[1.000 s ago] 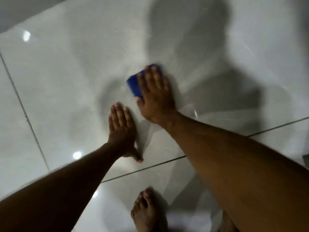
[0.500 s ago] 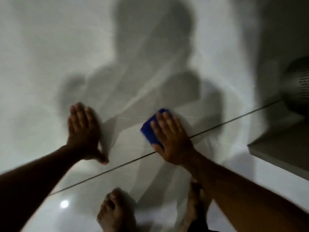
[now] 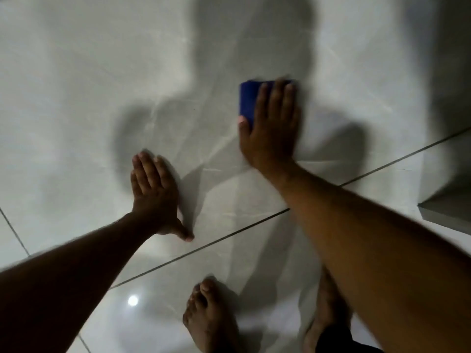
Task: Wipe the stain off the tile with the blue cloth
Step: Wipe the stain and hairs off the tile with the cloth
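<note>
On tile, right hand lies flat, pressing cloth under its fingers; cloth protrudes leftward. Left hand flat, holding nothing.
</note>
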### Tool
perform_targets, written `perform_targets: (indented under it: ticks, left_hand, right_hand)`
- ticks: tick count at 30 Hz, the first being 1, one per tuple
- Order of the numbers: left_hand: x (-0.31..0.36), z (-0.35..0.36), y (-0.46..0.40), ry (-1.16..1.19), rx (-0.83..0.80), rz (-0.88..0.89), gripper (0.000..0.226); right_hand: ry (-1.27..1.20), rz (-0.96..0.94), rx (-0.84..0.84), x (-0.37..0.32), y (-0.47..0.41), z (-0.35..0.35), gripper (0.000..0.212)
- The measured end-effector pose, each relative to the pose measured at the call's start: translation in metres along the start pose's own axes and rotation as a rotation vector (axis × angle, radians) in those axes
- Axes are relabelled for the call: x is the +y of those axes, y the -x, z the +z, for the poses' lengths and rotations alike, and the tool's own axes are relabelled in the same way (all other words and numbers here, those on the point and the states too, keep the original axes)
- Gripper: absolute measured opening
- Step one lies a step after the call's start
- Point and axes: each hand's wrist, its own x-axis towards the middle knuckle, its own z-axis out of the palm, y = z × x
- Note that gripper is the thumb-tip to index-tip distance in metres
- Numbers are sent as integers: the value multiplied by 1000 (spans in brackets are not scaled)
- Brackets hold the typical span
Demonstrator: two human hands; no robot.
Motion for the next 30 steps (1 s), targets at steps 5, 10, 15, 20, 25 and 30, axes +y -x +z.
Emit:
perform_targets:
  ticks: [5,10,15,20,25,30]
  left_hand:
    - [-1,1,0,1,30,-1,193]
    - [2,0,2,18,27,-12,192]
    - [1,1,1,24,51,1,192]
    - [-5,5,-4,6,82,18,191]
    - [-6,6,-4,8,94,23,192]
    - [-3,4,-4,14,89,12,192]
  right_hand:
    - [-3,-606,-214,-6,102,9,76]
    - [159,-590,-221,170,96,-22,78]
    - [56,27,-56,43,-17,-13,76]
    - [-19,-427,-133,-95,17,21,79]
    - [34,-766,-255,51,116,2,72]
    - [166,-114,-102,148,36,-20,72]
